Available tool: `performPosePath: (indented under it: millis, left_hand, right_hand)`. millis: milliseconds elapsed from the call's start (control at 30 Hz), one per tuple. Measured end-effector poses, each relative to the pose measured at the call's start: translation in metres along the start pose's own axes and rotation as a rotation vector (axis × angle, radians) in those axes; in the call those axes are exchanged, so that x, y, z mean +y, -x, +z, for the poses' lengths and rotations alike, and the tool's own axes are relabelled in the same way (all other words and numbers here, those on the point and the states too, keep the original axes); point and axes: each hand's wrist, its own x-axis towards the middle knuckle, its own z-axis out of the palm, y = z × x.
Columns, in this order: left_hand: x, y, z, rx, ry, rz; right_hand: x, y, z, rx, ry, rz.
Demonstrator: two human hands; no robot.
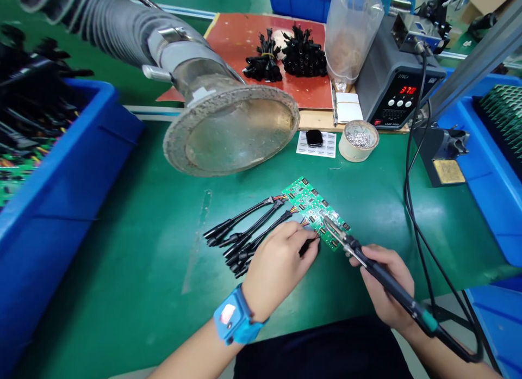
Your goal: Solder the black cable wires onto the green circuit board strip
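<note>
A green circuit board panel lies on the green bench mat, with several black cables running from its left edge. My left hand is closed in a pinch at the board's lower left edge, on a cable whose wires mostly hide behind the fingers. A blue watch is on that wrist. In my right hand is a soldering iron, gripped by its black handle. A thin metal feed tube runs alongside its tip, which is over the lower right part of the board; contact cannot be made out.
A fume extraction hood hangs over the mat. Behind stand a soldering station, a round solder pot and bundled black cables. Blue bins flank both sides. The iron's cord loops at right, near the iron holder.
</note>
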Motion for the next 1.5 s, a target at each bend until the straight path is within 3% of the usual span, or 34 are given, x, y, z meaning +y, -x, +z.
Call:
performPosePath:
  millis: [300, 433, 600, 867, 1167, 1500]
  left_hand:
    - [0.001, 0.0, 0.002, 0.006, -0.021, -0.029]
    - [0.002, -0.001, 0.002, 0.012, -0.023, -0.016]
    - [0.004, 0.0, 0.003, 0.039, -0.039, -0.012]
    - [0.007, 0.0, 0.003, 0.038, -0.079, -0.043]
    - [0.016, -0.005, 0.0, -0.055, -0.157, -0.156]
    - [0.022, -0.004, -0.006, -0.132, -0.238, -0.097]
  right_hand:
    - [-0.001, 0.009, -0.012, -0.082, 0.046, -0.121]
    - [-0.001, 0.006, -0.011, -0.051, 0.104, -0.117]
    - [-0.003, 0.005, -0.013, -0.118, 0.11, -0.114]
    - [-0.004, 0.007, -0.01, -0.05, 0.102, -0.082]
    - [-0.001, 0.01, -0.016, -0.098, 0.103, -0.073]
    - [-0.004, 0.015, -0.02, 0.065, -0.042, 0.006]
